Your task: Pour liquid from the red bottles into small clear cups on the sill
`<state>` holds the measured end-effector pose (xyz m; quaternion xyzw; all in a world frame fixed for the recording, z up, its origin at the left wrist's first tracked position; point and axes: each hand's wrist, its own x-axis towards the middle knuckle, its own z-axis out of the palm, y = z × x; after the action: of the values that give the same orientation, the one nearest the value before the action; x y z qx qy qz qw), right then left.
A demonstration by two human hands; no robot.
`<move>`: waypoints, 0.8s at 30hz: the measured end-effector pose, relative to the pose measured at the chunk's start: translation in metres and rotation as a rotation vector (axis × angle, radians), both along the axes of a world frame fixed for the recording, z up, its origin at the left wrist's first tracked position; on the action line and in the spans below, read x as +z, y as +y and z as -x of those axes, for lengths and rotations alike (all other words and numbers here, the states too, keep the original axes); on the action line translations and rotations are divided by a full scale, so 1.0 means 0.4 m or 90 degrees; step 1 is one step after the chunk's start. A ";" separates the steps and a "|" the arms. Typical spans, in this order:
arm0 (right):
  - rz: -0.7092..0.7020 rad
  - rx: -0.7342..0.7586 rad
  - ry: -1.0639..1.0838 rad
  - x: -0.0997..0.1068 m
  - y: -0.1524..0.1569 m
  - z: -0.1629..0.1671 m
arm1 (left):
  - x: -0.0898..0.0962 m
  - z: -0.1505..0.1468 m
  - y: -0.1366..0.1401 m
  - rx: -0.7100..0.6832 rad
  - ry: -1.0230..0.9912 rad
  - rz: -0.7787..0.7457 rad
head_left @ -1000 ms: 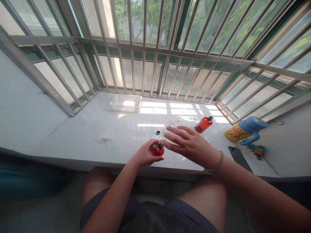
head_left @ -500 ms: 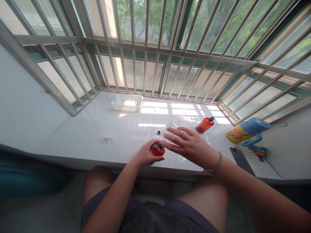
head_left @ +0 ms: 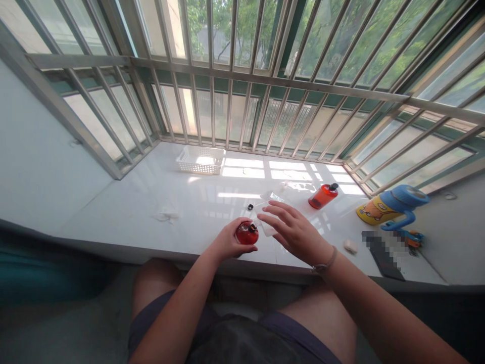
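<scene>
My left hand (head_left: 229, 241) is wrapped round a bottle of red liquid (head_left: 244, 236), held upright at the table's front edge. The bottle's top shows a dark neck piece. To its right my right hand (head_left: 297, 230) is open, fingers stretched toward the bottle's top and apart from it. Under those fingers is a clear plastic piece (head_left: 268, 228); whether they touch it I cannot tell. A small black cap (head_left: 250, 207) lies on the white surface just beyond the bottle. Farther right stands a second red bottle (head_left: 322, 197) with a black top.
At the back left is a white basket (head_left: 200, 162). Crumpled clear wrap (head_left: 165, 216) lies at left. On the right are a blue and yellow water bottle (head_left: 390, 205), a dark flat object (head_left: 384, 258), partly blurred, and a small beige lump (head_left: 350, 246). Metal bars (head_left: 231, 76) line the window behind.
My right hand has drawn slightly back from the bottle's top, uncovering the clear plastic piece and the beige lump. My left hand keeps its hold on the bottle. The view has shifted slightly.
</scene>
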<state>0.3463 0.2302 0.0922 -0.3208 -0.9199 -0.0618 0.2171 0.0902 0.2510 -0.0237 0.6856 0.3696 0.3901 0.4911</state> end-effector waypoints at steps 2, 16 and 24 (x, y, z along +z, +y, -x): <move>0.056 -0.045 0.109 -0.041 -0.008 -0.006 | -0.001 0.009 -0.002 0.008 -0.001 0.007; 0.285 -0.405 0.535 -0.374 -0.035 -0.159 | -0.029 0.050 0.016 0.209 -0.089 0.037; 0.277 -0.474 0.544 -0.453 -0.034 -0.227 | -0.011 -0.029 0.042 0.199 -0.063 0.019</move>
<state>0.4369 0.2166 -0.0890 -0.6546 -0.5687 0.1900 0.4604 0.1018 0.2676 -0.0283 0.5921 0.4527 0.4897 0.4524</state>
